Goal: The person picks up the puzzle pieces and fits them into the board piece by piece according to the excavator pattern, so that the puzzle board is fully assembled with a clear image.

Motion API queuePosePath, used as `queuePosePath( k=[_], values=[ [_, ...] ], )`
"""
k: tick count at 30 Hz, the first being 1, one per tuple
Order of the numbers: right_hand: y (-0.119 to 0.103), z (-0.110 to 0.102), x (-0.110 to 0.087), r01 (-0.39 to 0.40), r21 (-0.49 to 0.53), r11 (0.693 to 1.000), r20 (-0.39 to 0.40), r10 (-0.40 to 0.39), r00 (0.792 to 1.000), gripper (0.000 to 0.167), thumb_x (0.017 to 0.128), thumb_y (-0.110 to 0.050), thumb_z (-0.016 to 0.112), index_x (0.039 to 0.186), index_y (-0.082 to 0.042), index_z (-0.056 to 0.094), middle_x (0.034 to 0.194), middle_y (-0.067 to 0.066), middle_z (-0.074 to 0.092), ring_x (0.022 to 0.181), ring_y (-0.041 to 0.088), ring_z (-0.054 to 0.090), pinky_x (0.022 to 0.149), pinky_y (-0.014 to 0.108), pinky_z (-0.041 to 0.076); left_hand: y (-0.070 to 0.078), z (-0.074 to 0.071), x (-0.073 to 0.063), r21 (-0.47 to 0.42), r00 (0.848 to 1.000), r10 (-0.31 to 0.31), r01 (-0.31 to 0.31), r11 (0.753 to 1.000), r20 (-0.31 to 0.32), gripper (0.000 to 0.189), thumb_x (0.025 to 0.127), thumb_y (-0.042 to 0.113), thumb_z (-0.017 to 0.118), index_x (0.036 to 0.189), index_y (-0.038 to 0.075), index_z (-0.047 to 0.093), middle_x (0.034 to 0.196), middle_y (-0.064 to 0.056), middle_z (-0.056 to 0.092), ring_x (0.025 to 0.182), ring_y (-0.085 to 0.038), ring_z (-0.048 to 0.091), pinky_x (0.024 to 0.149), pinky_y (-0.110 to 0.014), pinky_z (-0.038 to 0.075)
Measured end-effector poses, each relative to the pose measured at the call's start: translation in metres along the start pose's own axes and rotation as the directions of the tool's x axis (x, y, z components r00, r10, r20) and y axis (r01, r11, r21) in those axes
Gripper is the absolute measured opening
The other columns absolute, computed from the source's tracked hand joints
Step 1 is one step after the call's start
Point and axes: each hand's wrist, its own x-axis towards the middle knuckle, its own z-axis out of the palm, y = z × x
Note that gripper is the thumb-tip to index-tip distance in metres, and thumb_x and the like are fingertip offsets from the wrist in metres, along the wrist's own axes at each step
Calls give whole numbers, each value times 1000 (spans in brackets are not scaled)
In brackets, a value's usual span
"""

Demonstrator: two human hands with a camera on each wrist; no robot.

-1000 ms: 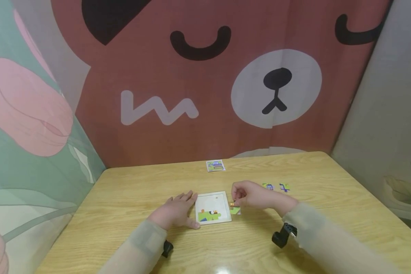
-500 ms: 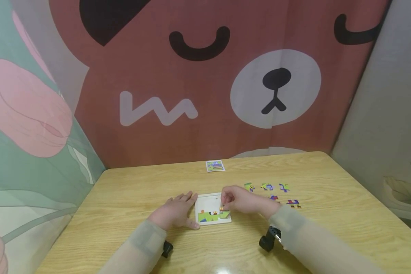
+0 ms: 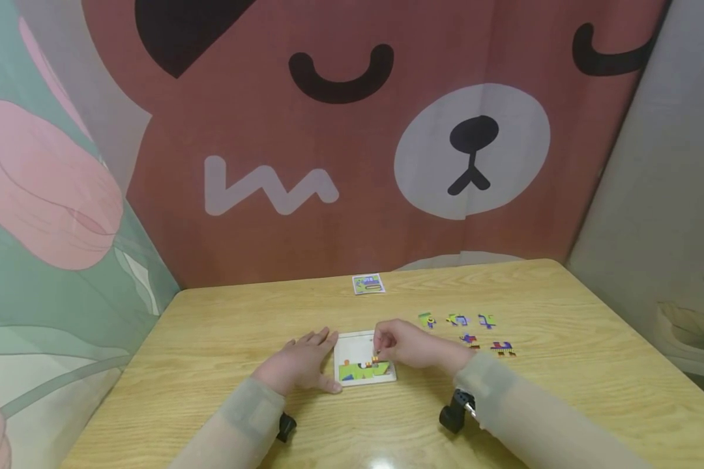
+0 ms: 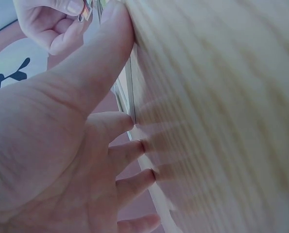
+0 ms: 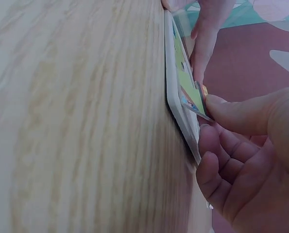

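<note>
A white puzzle tray point(image 3: 354, 345) lies on the table, with joined green puzzle pieces point(image 3: 352, 372) along its near side. My left hand point(image 3: 299, 363) rests at the tray's left edge, fingers spread and thumb at the near corner. In the right wrist view, my right hand point(image 5: 251, 145) pinches a green puzzle piece point(image 5: 197, 102) between thumb and fingers. That piece is tilted over the tray's near right corner, one end raised above the rim point(image 5: 171, 73). From the head, the right hand point(image 3: 407, 342) covers the tray's right side.
Several loose puzzle pieces lie right of the tray, among them a blue and green one point(image 3: 459, 320) and a red and purple one point(image 3: 502, 347). A small picture card point(image 3: 368, 284) lies at the back of the wooden table point(image 3: 229, 319), near the bear-printed wall point(image 3: 258, 247).
My right hand has moved left with the puzzle piece, from beside the tray to over its near right corner. More loose pieces now show behind it. The left hand has stayed put.
</note>
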Motion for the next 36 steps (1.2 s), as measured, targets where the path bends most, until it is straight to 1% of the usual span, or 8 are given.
queuePosePath(
  k=[8,13,18,23,29,32,36],
  values=[
    [0,2,0,-32,-9,999,13,32,999,12,92,-2,68,88,-11,61,81,1,61,75,17,55,68,34,45,0,1,1,0,1000,-9,9,1000,7,106,75,62,74,157,11,29,161,-12,24,145,-38,24,113,-59,24],
    [-1,3,-1,-35,-21,999,19,36,999,12,90,-2,69,88,-11,62,81,2,61,76,18,56,69,35,47,0,1,2,-10,1000,-12,12,1000,4,106,74,61,75,156,11,30,161,-12,24,145,-38,24,113,-59,24],
    [-1,4,-2,-33,-47,998,15,34,999,13,86,-4,74,88,-10,63,78,0,58,74,16,54,66,32,46,0,0,1,-14,1000,-5,5,1000,-6,106,73,60,77,156,11,31,160,-13,25,144,-39,25,112,-59,25],
    [-4,6,-3,-59,-72,996,9,60,998,13,86,-5,75,87,-10,63,77,1,57,72,16,52,63,31,45,1,-1,1,-21,1000,-15,15,1000,-1,106,73,59,77,156,12,31,161,-12,25,145,-38,24,113,-58,25],
    [-7,8,-4,-65,-106,992,-6,65,998,19,86,-5,76,95,-10,60,74,1,55,66,14,51,58,28,43,1,0,1,-28,1000,-26,26,999,8,107,73,60,76,156,12,30,161,-11,24,145,-37,23,113,-57,24],
    [-7,7,-5,-71,-116,991,-7,71,997,21,86,-7,76,96,-11,58,75,1,56,66,15,51,57,28,44,1,0,1,-18,1000,-22,22,1000,6,107,73,61,76,156,12,30,161,-12,24,145,-38,23,113,-58,25],
    [-3,1,-7,-68,-123,990,-23,66,998,15,91,-11,72,94,-14,58,77,0,56,69,15,52,60,31,44,0,1,1,-17,1000,-13,13,1000,1,106,74,60,76,156,12,30,161,-12,24,145,-38,23,113,-58,25]
  ],
)
